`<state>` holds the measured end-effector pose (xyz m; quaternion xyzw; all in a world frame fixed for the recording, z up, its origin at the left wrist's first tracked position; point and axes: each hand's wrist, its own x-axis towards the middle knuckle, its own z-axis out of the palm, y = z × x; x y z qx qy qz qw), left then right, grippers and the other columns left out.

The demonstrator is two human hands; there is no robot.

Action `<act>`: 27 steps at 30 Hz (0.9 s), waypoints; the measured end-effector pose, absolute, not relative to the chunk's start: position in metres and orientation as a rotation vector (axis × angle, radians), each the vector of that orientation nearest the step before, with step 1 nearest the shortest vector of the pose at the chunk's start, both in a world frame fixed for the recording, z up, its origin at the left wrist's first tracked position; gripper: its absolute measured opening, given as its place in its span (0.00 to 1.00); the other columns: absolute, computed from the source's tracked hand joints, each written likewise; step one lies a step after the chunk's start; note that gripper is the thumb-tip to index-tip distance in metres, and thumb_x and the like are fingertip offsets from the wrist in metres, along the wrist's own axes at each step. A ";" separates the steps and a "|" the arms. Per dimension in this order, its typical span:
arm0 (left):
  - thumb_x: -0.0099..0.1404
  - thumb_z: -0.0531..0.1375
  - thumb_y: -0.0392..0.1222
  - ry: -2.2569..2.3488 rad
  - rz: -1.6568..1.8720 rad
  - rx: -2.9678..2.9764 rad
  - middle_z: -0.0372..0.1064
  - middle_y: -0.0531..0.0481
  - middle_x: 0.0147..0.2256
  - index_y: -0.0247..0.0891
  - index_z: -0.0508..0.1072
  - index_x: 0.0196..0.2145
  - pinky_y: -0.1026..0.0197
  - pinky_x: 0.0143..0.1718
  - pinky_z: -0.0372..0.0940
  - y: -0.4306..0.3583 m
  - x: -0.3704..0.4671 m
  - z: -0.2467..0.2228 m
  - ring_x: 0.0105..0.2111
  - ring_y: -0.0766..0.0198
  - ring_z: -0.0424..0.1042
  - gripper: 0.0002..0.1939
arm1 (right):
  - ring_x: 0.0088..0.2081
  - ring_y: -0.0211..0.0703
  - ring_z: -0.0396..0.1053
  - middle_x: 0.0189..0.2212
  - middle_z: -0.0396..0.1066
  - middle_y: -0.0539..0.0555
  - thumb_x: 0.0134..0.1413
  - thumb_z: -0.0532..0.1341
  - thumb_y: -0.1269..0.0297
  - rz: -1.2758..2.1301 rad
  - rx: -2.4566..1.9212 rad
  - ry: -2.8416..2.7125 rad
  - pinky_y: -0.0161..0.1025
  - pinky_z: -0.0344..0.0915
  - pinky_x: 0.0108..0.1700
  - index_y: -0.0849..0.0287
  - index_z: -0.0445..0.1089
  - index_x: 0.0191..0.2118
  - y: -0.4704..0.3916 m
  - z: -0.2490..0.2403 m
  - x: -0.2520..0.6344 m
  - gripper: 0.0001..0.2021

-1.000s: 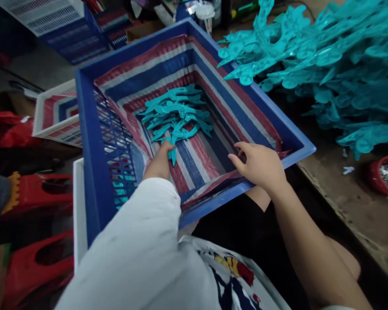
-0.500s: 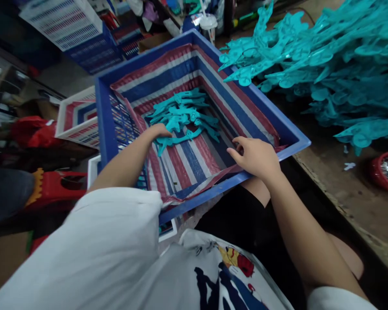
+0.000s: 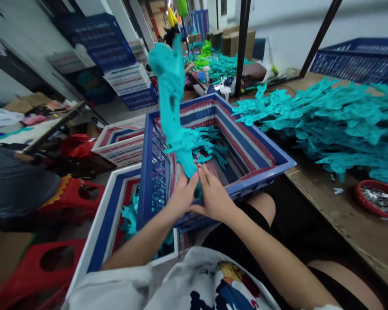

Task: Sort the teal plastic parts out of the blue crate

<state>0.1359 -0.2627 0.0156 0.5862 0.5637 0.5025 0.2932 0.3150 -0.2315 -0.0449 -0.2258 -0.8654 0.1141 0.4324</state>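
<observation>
A long turquoise molded plastic piece (image 3: 172,103) stands upright, with a rounded head and a short crosspiece. Its lower end is between my left hand (image 3: 181,193) and my right hand (image 3: 215,193), both closed on it with fingertips close together. My hands are over the near side of a blue plastic crate (image 3: 261,172) lined with striped woven sheeting. Inside the crate, several similar turquoise pieces (image 3: 213,148) lie in a loose pile, partly hidden behind the held one.
At right a large heap of turquoise pieces (image 3: 336,122) covers the workbench, beside a red bowl (image 3: 362,200) of small metal parts. A white-rimmed crate (image 3: 98,224) with turquoise parts stands at lower left, near red stools (image 3: 48,258). A person (image 3: 16,181) sits at far left.
My left hand has come out of the crate and my right hand has moved left to join it. Both now hold a turquoise piece upright. The view has tilted up.
</observation>
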 end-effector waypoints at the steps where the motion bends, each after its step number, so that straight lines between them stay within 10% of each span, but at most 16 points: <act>1: 0.79 0.63 0.71 1.468 1.381 1.548 0.69 0.36 0.70 0.44 0.69 0.67 0.41 0.80 0.64 -0.275 0.148 0.009 0.75 0.43 0.69 0.34 | 0.83 0.74 0.54 0.82 0.48 0.81 0.72 0.75 0.41 0.262 -0.513 -2.139 0.70 0.68 0.77 0.66 0.29 0.90 -0.237 -0.048 0.311 0.66; 5: 0.65 0.78 0.71 1.283 1.514 1.536 0.72 0.36 0.64 0.42 0.67 0.66 0.44 0.65 0.77 -0.297 0.159 0.000 0.61 0.44 0.79 0.46 | 0.83 0.62 0.56 0.84 0.51 0.71 0.86 0.61 0.53 0.366 -0.412 -2.170 0.62 0.68 0.79 0.55 0.34 0.92 -0.248 -0.040 0.333 0.45; 12: 0.70 0.77 0.65 0.905 1.451 1.386 0.74 0.47 0.44 0.41 0.70 0.48 0.59 0.44 0.79 -0.298 0.105 0.021 0.46 0.56 0.79 0.30 | 0.61 0.54 0.84 0.61 0.82 0.62 0.89 0.55 0.56 0.575 -0.641 -1.911 0.45 0.82 0.65 0.58 0.81 0.70 -0.272 0.003 0.338 0.23; 15: 0.63 0.82 0.65 0.881 1.520 1.329 0.72 0.41 0.60 0.46 0.67 0.61 0.50 0.54 0.82 -0.321 0.101 0.012 0.57 0.49 0.78 0.41 | 0.60 0.54 0.85 0.60 0.83 0.64 0.87 0.57 0.56 0.479 -0.594 -1.884 0.45 0.83 0.62 0.60 0.82 0.69 -0.287 -0.001 0.304 0.22; 19: 0.49 0.90 0.57 1.020 1.582 1.397 0.51 0.30 0.79 0.56 0.32 0.86 0.33 0.76 0.67 -0.357 0.103 -0.005 0.76 0.33 0.65 0.89 | 0.63 0.56 0.82 0.62 0.81 0.66 0.85 0.60 0.55 0.441 -0.526 -1.863 0.47 0.83 0.64 0.62 0.82 0.69 -0.306 -0.010 0.265 0.23; 22: 0.59 0.86 0.57 0.899 1.518 1.427 0.52 0.30 0.80 0.59 0.20 0.86 0.32 0.74 0.70 -0.372 0.079 -0.009 0.77 0.32 0.65 0.88 | 0.63 0.57 0.82 0.62 0.82 0.62 0.81 0.63 0.52 0.687 -0.554 -1.927 0.48 0.81 0.66 0.59 0.84 0.67 -0.313 -0.003 0.256 0.22; 27: 0.58 0.83 0.53 0.704 1.736 1.211 0.68 0.35 0.72 0.64 0.43 0.87 0.43 0.53 0.83 -0.384 0.031 -0.006 0.63 0.38 0.79 0.73 | 0.60 0.58 0.82 0.60 0.83 0.61 0.76 0.65 0.42 1.047 -0.886 -1.678 0.50 0.80 0.61 0.60 0.84 0.67 -0.312 0.021 0.242 0.29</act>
